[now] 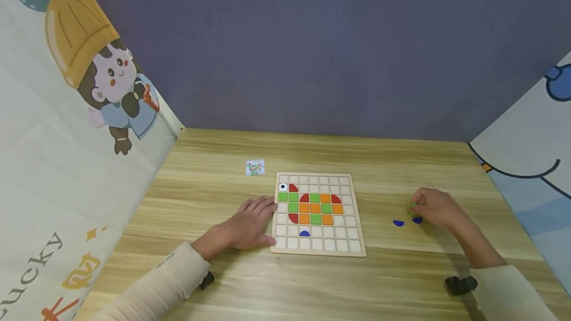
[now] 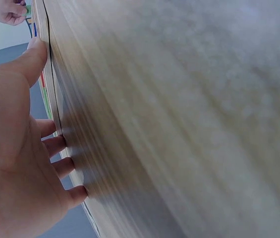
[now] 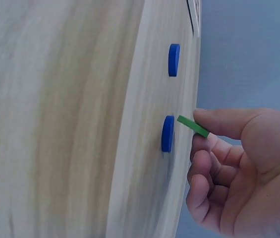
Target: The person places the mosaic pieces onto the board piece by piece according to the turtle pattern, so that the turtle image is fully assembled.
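My right hand [image 1: 437, 207] pinches a thin green tile [image 3: 193, 126] between thumb and forefinger, just above the table. Two blue half-circle pieces lie near it: one blue piece [image 3: 167, 134] close under the tile, the other blue piece [image 3: 174, 60] a little toward the board. My left hand [image 1: 250, 224] rests along the left edge of a wooden grid board [image 1: 354, 245], its fingers and thumb extended against that edge. On the board, green, orange and red pieces form an animal-like figure with a round eye piece [image 1: 283, 187]; a blue half-circle [image 1: 305, 234] sits below them.
A small picture card [image 1: 255, 167] with a coloured figure lies behind the board's left corner. The wood-grain table [image 1: 209, 162] ends at a dark back wall [image 1: 312, 53], with printed cloth panels at both sides.
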